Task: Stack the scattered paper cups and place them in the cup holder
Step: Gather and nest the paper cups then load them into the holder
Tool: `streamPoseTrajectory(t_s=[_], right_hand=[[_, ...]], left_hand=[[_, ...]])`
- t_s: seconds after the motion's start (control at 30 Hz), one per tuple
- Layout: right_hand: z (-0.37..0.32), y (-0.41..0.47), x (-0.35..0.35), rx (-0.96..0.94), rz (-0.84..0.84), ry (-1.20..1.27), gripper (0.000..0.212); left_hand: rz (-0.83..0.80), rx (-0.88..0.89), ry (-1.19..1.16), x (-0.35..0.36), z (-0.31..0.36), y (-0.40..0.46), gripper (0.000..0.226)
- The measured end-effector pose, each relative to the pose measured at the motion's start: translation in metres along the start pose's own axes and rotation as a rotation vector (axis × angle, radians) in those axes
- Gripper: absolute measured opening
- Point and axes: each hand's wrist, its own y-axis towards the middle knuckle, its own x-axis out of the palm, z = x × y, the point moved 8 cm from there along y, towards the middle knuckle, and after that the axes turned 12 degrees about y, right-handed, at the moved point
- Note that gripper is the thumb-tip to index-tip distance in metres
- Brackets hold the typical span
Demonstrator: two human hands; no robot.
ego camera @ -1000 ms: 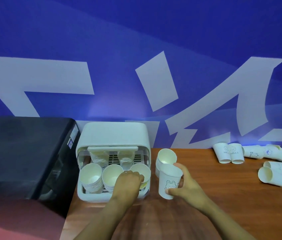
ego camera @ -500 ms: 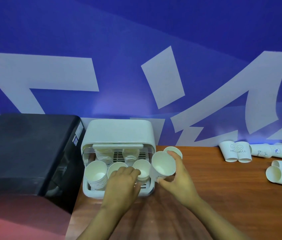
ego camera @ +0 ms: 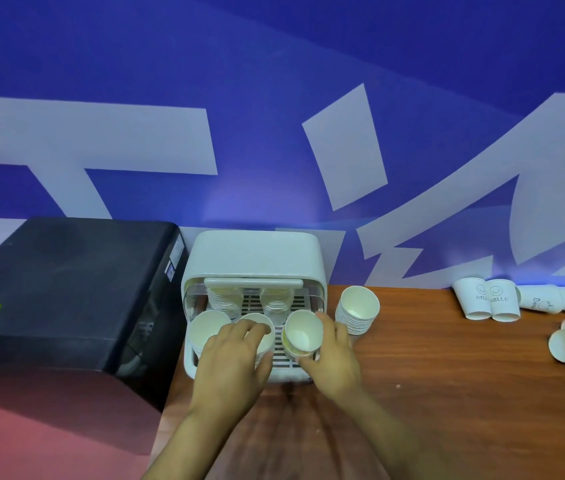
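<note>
In the cup holder [ego camera: 205, 299], the right hand [ego camera: 334, 355] grips a paper cup [ego camera: 303, 332]; the left hand's [ego camera: 232, 362] grip holds another cup [ego camera: 260, 329].

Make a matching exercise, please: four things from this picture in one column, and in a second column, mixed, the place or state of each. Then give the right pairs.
Things
1. right hand
2. tall cup stack
3. two HELLO cups
4. black machine

Places or states
A. stand mouth down on the table, far right
B. stands left of the cup holder
C. stands on the table, just right of the cup holder
D. holds a tilted cup over the holder's front right corner

Pairs: 1-D, 2-C, 3-A, 4-B
</note>
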Motion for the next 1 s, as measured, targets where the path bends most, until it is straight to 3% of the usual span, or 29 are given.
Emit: streamPoseTrajectory(t_s=[0.33, 0.57, 0.8, 1.0], right_hand=[[0.021, -0.014, -0.034, 0.112, -0.250, 0.015, 0.078], [0.048, -0.068, -0.082, 0.221, -0.583, -0.127, 0.057], [0.096, -0.067, -0.151, 0.231, -0.574, -0.115, 0.053], [0.171, -0.051, -0.245, 0.199, -0.512, -0.044, 0.048]], left_hand=[[-0.180, 0.018, 0.002, 0.003, 0.023, 0.001, 0.038], [-0.305, 0.093, -0.166, 0.031, 0.088, -0.013, 0.034], [-0.365, 0.101, -0.124, 0.050, 0.157, -0.020, 0.034], [-0.411, 0.061, -0.068, 0.073, 0.271, 0.000, 0.036]])
